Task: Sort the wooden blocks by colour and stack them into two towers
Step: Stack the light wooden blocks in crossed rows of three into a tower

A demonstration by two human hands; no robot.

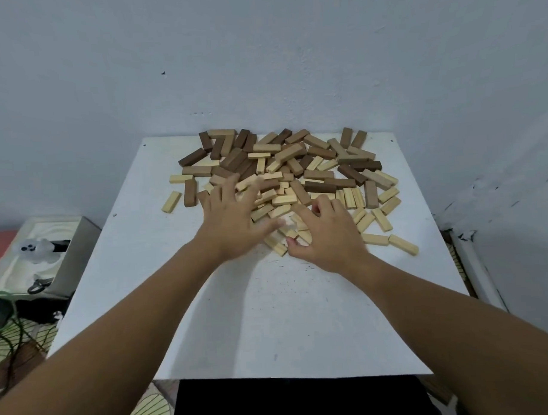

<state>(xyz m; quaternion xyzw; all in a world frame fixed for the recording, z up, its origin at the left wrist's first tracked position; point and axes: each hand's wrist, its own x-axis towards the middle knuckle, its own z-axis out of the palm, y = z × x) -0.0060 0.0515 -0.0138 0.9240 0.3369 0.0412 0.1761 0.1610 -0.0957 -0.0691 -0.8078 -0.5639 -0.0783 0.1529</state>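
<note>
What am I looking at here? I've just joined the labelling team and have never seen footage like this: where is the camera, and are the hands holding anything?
There is no machine: a person wears one wide-angle camera on the head, looking forward and down, so you see their own arms. On the white table lies a mixed heap of wooden blocks, pale and brown, unsorted, with no tower begun. The left hand is blurred, its fingers spread over the heap; it seems to grip nothing. The right hand has curled fingers among the pale blocks at the near edge; whether it pinches one is hidden.
</note>
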